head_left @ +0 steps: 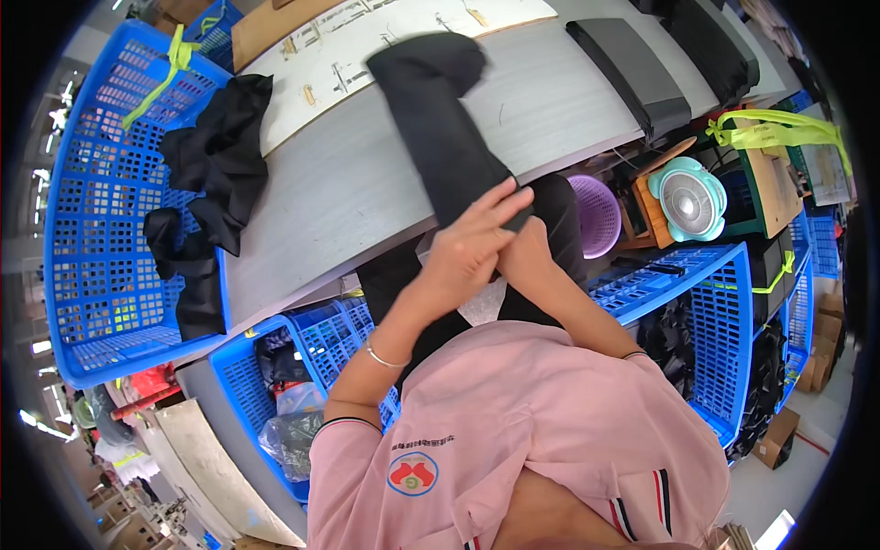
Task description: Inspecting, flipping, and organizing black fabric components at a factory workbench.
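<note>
Both hands pinch the near end of a long black garment (440,128) at the table edge, left hand (472,247) over right hand (524,261); beyond the grip it lies flat, smoothing looks about half done

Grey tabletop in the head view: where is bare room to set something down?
Bare grey tabletop lies between the black clothes spilling from the blue plastic basket and the long black garment under both hands. Another patch sits right of that garment. The white board behind is cluttered.
</note>
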{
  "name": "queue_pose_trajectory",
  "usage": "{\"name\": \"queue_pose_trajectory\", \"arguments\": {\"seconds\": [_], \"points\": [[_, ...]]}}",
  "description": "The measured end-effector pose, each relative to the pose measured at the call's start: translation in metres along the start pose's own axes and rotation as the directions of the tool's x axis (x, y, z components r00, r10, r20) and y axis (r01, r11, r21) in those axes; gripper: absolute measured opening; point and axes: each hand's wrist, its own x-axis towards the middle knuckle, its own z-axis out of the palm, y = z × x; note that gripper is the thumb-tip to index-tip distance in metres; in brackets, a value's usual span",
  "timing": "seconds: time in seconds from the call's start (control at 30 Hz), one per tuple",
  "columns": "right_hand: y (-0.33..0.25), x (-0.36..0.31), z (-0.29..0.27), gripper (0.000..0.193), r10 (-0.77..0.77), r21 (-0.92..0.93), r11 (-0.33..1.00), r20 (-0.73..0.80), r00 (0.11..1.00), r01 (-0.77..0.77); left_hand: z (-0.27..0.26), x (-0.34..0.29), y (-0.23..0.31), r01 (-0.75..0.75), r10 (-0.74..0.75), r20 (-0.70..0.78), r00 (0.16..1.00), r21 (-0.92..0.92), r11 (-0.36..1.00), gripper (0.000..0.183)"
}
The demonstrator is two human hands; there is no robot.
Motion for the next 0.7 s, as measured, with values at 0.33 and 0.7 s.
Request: {"name": "queue_pose_trajectory", "arguments": {"seconds": [0.33,0.7], "points": [[0.003,0.021,-0.007,0.024,0.55,0.851,0.334,0.174,0.817,-0.406,0.009,-0.049,0.018,0.143,-0.037,-0.386,0.922,0.248,0.958,0.068],[-0.022,0.016,-0.027,0.035,0.567,0.936,-0.148,0.345,0.748,-0.32,0.039,-0.011,0.006,0.338,-0.181,-0.71,0.681,0.084,0.937,0.061]]}}
